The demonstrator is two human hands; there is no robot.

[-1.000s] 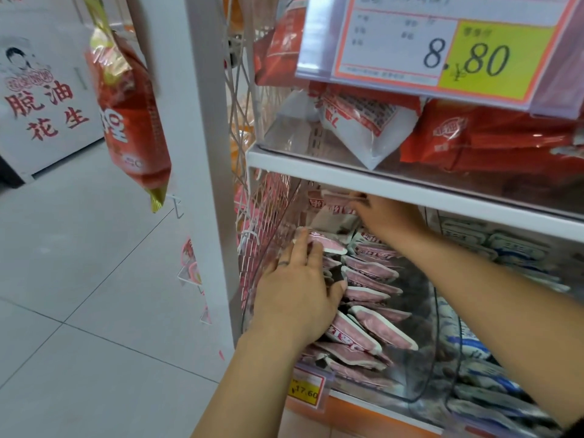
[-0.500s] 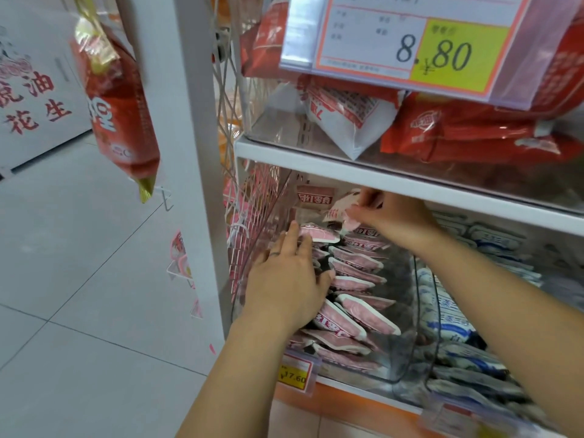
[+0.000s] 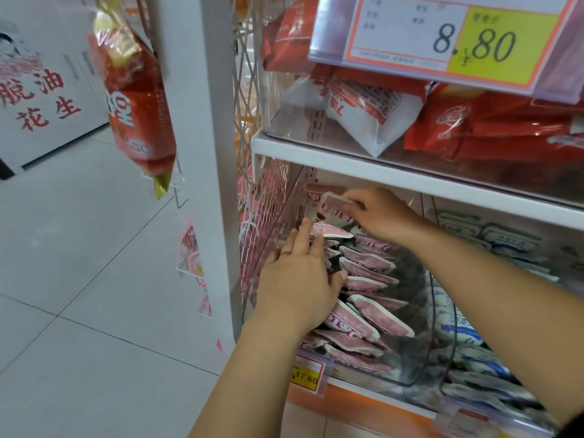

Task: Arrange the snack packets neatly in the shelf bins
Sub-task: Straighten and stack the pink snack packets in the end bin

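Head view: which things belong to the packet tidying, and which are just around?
In the job: left hand resting on the pink packets; right hand pinching a raised packet; clear bin.
Just there: blue-white packets, red bags on the upper shelf, hanging red bag, 8.80 price tag.

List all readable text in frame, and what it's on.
"8.80" with ¥: upper price tag.
"17.60": lower price tag.
"脱油花生": white board, left.
Small print on both tags, the pink packets and the red bags: too blurred to read.
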